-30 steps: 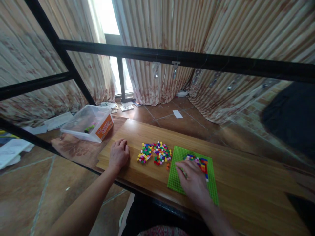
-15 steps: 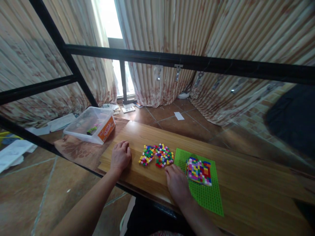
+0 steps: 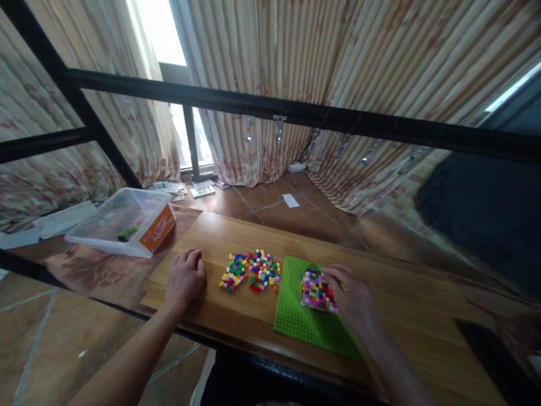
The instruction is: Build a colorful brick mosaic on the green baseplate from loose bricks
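Note:
On the wooden table lies a green baseplate [image 3: 291,316]. A block of many-coloured toy bricks [image 3: 315,288] is built up in layers on it. My right hand [image 3: 349,293] is over the right side of this block, thumb and fingers pinched together at its top. Whatever they hold is too small or hidden to make out, and the hand covers the block's right part. Left of the plate, small loose bricks [image 3: 262,269] lie in a spread pile. Further left my left hand [image 3: 186,275] rests on the tabletop, fingers loosely bent and holding nothing.
A clear plastic box [image 3: 105,242] with an orange label and a few green pieces inside stands beyond the table's [image 3: 236,228] left end. Black metal bars [image 3: 236,104] cross in front of curtains [image 3: 262,56]. A white paper [image 3: 291,200] lies on the tiled floor.
My right hand has moved right, from the pile's edge to the brick block on the baseplate. My left hand stays resting on the table. The camera view has turned slightly right.

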A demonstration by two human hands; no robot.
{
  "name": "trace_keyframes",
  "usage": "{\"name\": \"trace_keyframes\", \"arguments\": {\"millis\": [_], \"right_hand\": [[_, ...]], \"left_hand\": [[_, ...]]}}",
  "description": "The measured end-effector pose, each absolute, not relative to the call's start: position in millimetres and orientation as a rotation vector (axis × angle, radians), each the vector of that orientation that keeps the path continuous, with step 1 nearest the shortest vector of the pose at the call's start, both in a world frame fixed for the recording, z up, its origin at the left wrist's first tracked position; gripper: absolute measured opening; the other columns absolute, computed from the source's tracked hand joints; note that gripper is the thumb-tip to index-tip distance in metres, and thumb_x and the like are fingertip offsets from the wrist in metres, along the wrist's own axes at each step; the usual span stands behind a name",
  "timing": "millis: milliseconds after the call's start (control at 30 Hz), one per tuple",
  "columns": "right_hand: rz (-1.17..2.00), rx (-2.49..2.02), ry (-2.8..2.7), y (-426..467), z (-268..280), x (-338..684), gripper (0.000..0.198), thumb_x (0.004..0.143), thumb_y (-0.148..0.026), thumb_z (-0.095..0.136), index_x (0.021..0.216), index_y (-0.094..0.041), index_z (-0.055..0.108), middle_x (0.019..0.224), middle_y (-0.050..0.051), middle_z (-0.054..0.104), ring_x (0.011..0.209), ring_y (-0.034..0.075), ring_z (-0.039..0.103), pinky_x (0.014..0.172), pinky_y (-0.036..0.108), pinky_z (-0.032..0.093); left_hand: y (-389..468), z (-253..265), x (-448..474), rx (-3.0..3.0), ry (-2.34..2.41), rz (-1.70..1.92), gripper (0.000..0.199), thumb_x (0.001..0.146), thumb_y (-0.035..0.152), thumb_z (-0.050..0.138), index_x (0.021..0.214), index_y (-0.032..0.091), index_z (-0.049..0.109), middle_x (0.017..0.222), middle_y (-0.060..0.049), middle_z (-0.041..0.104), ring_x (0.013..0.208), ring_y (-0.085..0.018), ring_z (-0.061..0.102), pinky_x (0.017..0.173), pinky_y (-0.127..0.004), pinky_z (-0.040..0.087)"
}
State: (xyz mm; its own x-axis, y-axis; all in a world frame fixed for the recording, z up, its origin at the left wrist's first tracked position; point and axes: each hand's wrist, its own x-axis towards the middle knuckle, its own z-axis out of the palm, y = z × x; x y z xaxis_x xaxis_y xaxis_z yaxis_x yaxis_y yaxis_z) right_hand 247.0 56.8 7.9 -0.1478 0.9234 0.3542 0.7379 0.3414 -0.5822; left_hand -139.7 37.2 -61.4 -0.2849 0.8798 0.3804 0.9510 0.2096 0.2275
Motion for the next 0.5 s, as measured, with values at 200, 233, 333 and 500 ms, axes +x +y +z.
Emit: {"name": "trace_keyframes", "arguments": {"millis": [200,233,333,500], "right_hand": [[0.294,-1.441,-2.1,79,-4,270,0.025,0.087,-0.03,0.046,0.091,-0.025,0.071,0.096,0.005,0.071,0.092,0.022,0.064,0.084,0.037,0.049],[0.289,-1.438,-2.103,79,-5,270,0.025,0.087,-0.029,0.046,0.093,-0.024,0.07,0.097,0.005,0.071,0.093,0.022,0.064,0.085,0.038,0.049],[0.283,-1.433,-2.093,79,-7,267,0.025,0.085,-0.027,0.047,0.098,-0.025,0.069,0.099,0.005,0.071,0.097,0.022,0.063,0.09,0.04,0.048],[0.343,-1.471,-2.071,80,-9,263,0.026,0.083,-0.026,0.048,0.097,-0.024,0.069,0.1,0.005,0.071,0.097,0.022,0.063,0.091,0.04,0.047]], "left_hand": [[37,-60,-140,-1.76,-2.325,-0.633,0.036,0.086,0.03,0.038,0.11,0.015,0.062,0.117,-0.013,0.062,0.111,-0.028,0.053,0.103,-0.039,0.04],[37,-60,-140,-1.76,-2.329,-0.633,0.037,0.087,0.03,0.038,0.11,0.015,0.062,0.117,-0.013,0.062,0.111,-0.028,0.052,0.103,-0.04,0.04],[37,-61,-140,-1.761,-2.33,-0.63,0.037,0.086,0.03,0.039,0.11,0.014,0.062,0.117,-0.014,0.062,0.112,-0.028,0.052,0.103,-0.04,0.04],[38,-61,-140,-1.759,-2.307,-0.615,0.037,0.087,0.03,0.038,0.11,0.014,0.063,0.115,-0.013,0.063,0.11,-0.028,0.053,0.101,-0.04,0.041]]}}
